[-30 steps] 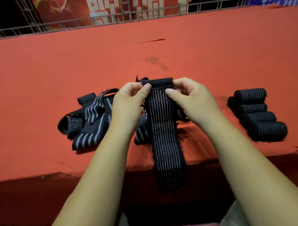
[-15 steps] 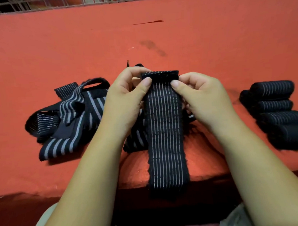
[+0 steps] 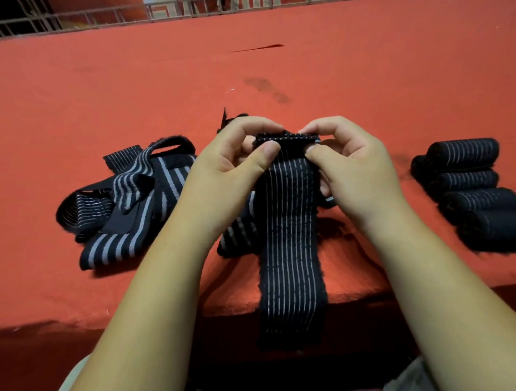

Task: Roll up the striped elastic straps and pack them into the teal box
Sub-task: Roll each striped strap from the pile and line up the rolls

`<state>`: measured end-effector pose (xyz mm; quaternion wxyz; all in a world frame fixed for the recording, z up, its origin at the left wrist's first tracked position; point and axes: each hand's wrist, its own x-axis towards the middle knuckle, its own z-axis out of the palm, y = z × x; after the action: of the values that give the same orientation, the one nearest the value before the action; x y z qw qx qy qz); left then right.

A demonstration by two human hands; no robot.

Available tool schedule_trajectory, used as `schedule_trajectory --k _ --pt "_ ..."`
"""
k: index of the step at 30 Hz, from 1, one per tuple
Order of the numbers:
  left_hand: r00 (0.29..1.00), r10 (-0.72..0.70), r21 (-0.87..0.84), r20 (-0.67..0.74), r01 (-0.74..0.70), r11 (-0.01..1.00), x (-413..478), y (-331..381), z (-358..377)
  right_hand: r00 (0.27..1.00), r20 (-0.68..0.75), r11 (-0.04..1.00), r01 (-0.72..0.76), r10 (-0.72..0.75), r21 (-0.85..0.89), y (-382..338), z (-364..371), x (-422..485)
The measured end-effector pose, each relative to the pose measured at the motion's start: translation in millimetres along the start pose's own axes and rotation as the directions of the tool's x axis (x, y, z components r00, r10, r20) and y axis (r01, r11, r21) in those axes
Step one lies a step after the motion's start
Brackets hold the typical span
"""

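A black elastic strap with thin white stripes (image 3: 290,247) hangs from my hands down over the table's front edge. My left hand (image 3: 235,169) and my right hand (image 3: 350,167) both pinch its top end, which is folded over into a small first turn. A loose pile of unrolled striped straps (image 3: 127,201) lies to the left on the red cloth. Several rolled straps (image 3: 472,192) lie side by side at the right. No teal box is in view.
The table is covered in red cloth (image 3: 245,77) with a dark smudge past my hands. A metal railing (image 3: 213,8) runs along the far edge. The cloth's front edge drops off just below my forearms.
The top end of the strap has been folded over more tightly under my fingertips. The camera has shifted slightly, bringing the far railing back into view.
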<state>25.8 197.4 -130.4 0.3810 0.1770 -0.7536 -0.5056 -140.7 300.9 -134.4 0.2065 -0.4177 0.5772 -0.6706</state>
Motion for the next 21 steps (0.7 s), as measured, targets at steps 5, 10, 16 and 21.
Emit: schedule_trajectory --k 5,10,16,21 --pt "0.998 -0.008 -0.005 -0.061 0.008 1.000 -3.1 1.3 0.6 0.999 0.037 1.000 -0.007 0.006 0.020 1.1 -1.8 -2.4" --pt "0.991 -0.072 -0.081 -0.111 0.063 0.995 -1.2 -3.5 -3.6 0.988 0.153 1.000 -0.014 0.018 -0.022 5.5 -9.0 -0.4" --pt "0.993 -0.078 -0.122 -0.092 0.066 0.990 0.6 -5.5 -2.4 0.989 0.144 0.998 -0.042 0.036 0.044 2.7 -13.6 -1.1" --pt "0.990 -0.122 -0.149 -0.072 0.110 0.983 1.1 -2.4 2.1 0.989 0.145 0.999 -0.022 0.017 0.032 3.1 -16.8 -1.3"
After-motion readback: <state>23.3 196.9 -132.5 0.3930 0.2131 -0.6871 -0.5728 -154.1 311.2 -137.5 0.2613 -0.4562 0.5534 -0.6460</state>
